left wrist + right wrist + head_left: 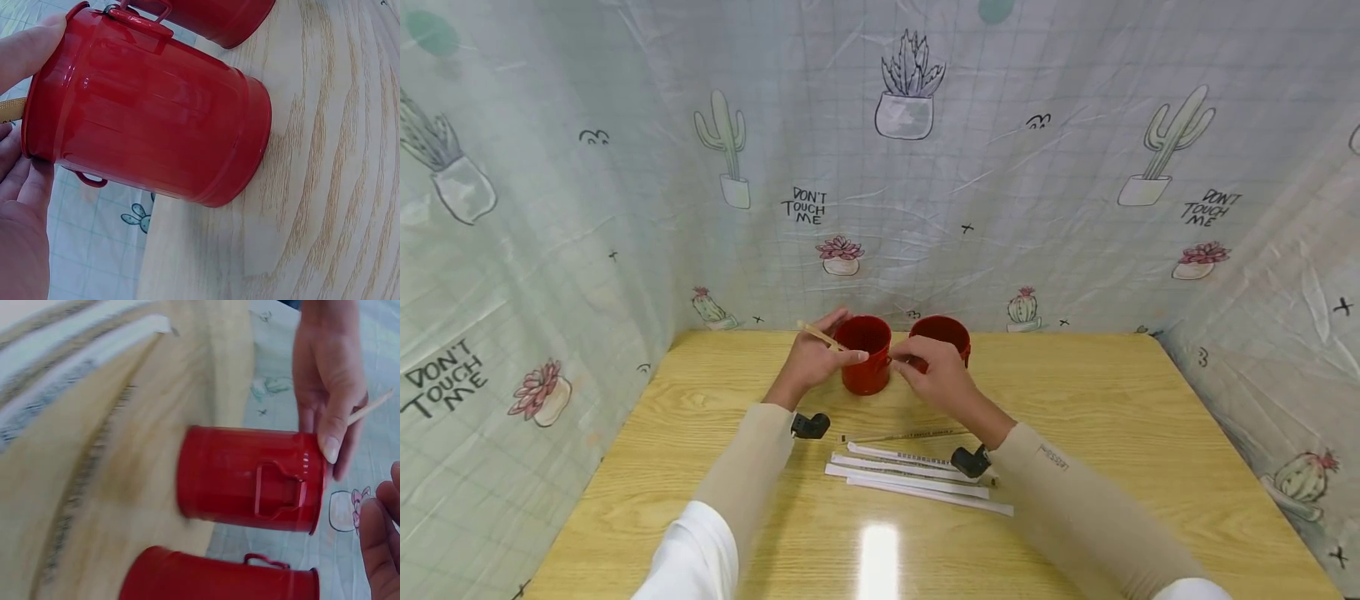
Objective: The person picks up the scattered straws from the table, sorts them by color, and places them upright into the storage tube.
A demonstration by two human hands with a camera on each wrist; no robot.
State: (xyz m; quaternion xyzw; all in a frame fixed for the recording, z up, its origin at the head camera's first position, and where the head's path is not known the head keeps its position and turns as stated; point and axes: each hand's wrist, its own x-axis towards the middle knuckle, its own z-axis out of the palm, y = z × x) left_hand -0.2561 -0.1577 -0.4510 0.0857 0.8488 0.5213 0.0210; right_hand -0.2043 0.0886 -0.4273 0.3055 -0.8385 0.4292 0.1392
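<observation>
My left hand (814, 360) grips the left red bucket (867, 377) by its rim, thumb on the near side and fingers round the other side. A pale wooden chopstick (817, 334) is held in that same hand; its tapered end (373, 405) sticks out past the thumb in the right wrist view. My right hand (942, 373) is beside this bucket's right side, overlapping the second red bucket (942, 327). In the right wrist view, its loosely bent fingers (381, 550) show nothing between them. The left bucket's wire handle (281, 494) hangs down its side.
Several long white paper sleeves (910, 481) lie across the table in front of the buckets. Among them is a slim wrapper with dark print (917, 435). A patterned curtain (970, 192) hangs behind the wooden table (1075, 392).
</observation>
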